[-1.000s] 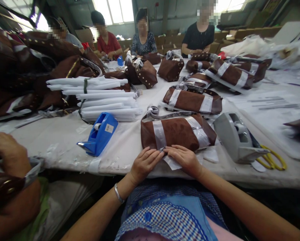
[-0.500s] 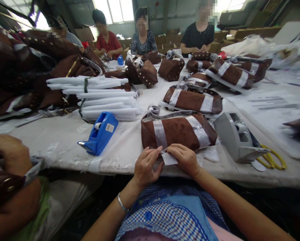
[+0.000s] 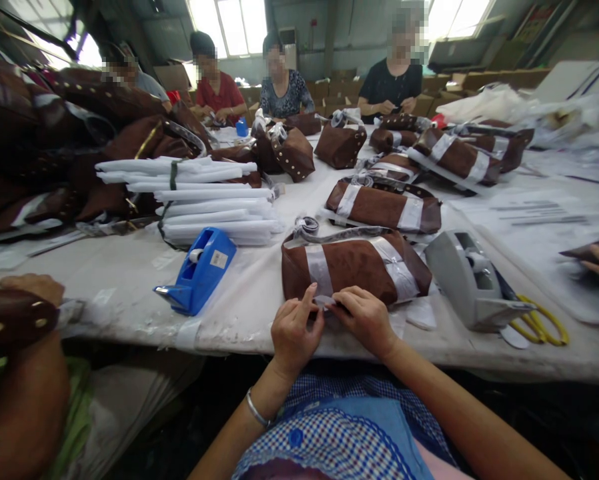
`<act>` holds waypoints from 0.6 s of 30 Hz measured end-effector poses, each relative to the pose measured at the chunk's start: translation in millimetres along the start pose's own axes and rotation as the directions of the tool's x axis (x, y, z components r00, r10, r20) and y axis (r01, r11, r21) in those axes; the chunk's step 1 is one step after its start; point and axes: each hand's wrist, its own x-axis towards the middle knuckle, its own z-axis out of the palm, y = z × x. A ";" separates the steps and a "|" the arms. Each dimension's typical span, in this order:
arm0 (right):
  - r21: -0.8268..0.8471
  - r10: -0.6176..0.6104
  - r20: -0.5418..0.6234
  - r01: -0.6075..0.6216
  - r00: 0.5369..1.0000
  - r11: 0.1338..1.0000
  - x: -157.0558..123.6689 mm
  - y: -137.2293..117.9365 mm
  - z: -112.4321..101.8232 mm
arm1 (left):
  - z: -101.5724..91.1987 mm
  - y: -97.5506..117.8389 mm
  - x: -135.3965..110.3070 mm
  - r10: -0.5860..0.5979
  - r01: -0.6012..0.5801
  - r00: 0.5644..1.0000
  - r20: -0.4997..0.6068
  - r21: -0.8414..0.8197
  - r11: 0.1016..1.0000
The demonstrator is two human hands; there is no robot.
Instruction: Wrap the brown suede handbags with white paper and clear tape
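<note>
A brown handbag (image 3: 357, 267) lies on its side at the table's front, with a pale wrapping band (image 3: 319, 267) around its left part and another (image 3: 397, 267) around its right. Its strap, covered in clear film, coils at the back left. At the bag's near edge, my left hand (image 3: 294, 333) is closed, index finger raised, pinching a small white strip (image 3: 323, 301). Fingers of my right hand (image 3: 367, 320) are pressed together at the strip's other side, against the bag. The fingertips partly hide the strip.
A blue tape dispenser (image 3: 199, 270) stands left of the bag, a grey one (image 3: 462, 280) right, beside yellow-handled scissors (image 3: 542, 323). White paper rolls (image 3: 214, 207) are stacked behind. More brown bags (image 3: 384, 203) lie farther back. Co-workers sit across; a neighbour's arm (image 3: 34, 373) is at left.
My left index finger has lifted, and the white piece that hung below my fingers is now mostly hidden between them. A co-worker's hand has appeared at the right edge.
</note>
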 end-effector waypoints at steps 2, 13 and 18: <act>0.028 0.027 0.000 -0.027 1.000 0.999 -1.0 -0.6 0.6 | -0.8 1.4 -1.7 -0.039 0.039 0.999 0.002 -0.027 0.999; 0.199 -0.044 -0.043 0.051 0.998 0.979 -15.8 12.5 5.5 | -1.7 -3.7 -11.5 0.018 -0.015 0.998 0.056 -0.050 0.999; 0.172 -0.149 -0.033 0.152 0.988 0.973 -12.5 11.6 -0.5 | -9.1 -7.1 -10.2 0.041 -0.031 0.994 0.099 -0.100 0.995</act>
